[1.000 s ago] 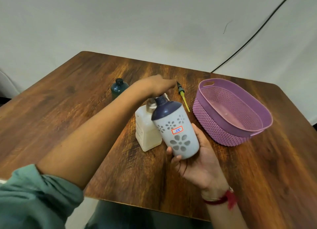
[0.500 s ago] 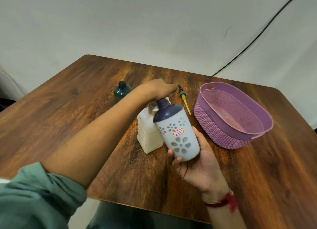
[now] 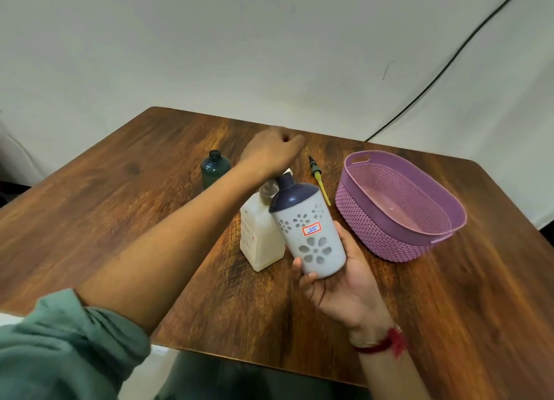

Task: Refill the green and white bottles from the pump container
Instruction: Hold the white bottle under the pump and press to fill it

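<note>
The table (image 3: 120, 220) carries everything, with the basket (image 3: 368, 232) on the right, nothing in it that I can see. Left of the basket, mid-table, stands the pump container (image 3: 260, 241), upright. My left hand (image 3: 269, 154) is over its pump head, back turned up; the fingers bend down on the far side, so I cannot tell whether they grip anything or merely lie on the head. My right hand (image 3: 338, 285) cups the white bottle (image 3: 311, 241) from below, fingers wrapped round its lower body. The bottle is off the table, touching the container's right side and tilted so that its dark neck comes up under the spout. I judge this to be the filling of the white bottle, part-way at most; how full it is I cannot see. The next move calls for a straight push on the pump, with the neck held right under the spout. The green bottle (image 3: 214, 172) waits uncapped, far left. A small yellow tube (image 3: 319, 181) lies between container and basket.
</note>
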